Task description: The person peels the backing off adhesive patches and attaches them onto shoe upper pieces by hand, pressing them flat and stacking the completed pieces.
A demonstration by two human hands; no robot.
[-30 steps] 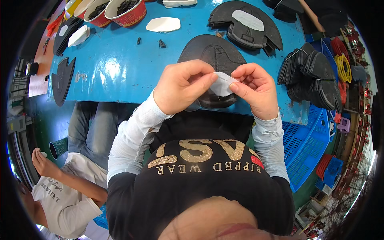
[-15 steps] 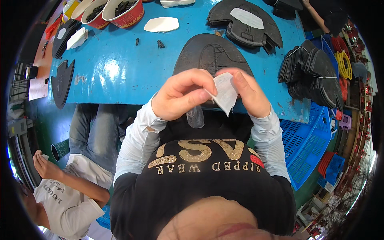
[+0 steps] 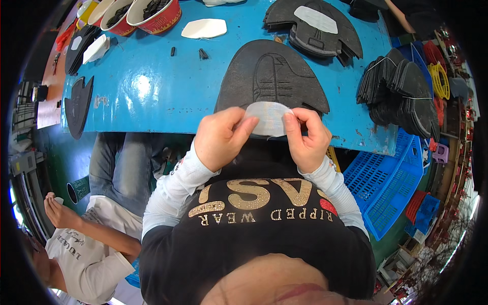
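Note:
A thin whitish fabric patch [image 3: 266,119] is stretched between my hands at the near edge of the blue table. My left hand [image 3: 222,136] pinches its left end between thumb and fingers. My right hand [image 3: 309,138] pinches the right end the same way. Just beyond, a black arched sheet piece [image 3: 272,76] with an embossed line pattern lies flat on the table, and the patch overlaps its near edge in view. Whether the patch touches that piece, I cannot tell.
A stack of black pieces with a white patch [image 3: 316,20] lies far right; tied black bundles [image 3: 399,94] sit at the table's right edge. White patches [image 3: 204,28] and red tubs [image 3: 155,18] stand farther back. Blue crates [image 3: 384,188] are right; a seated person [image 3: 94,234] is left.
The patch has gone from tilted and bent to spread out level. My hands have moved apart and slightly nearer to me. A clear film that hung below my left hand is out of sight.

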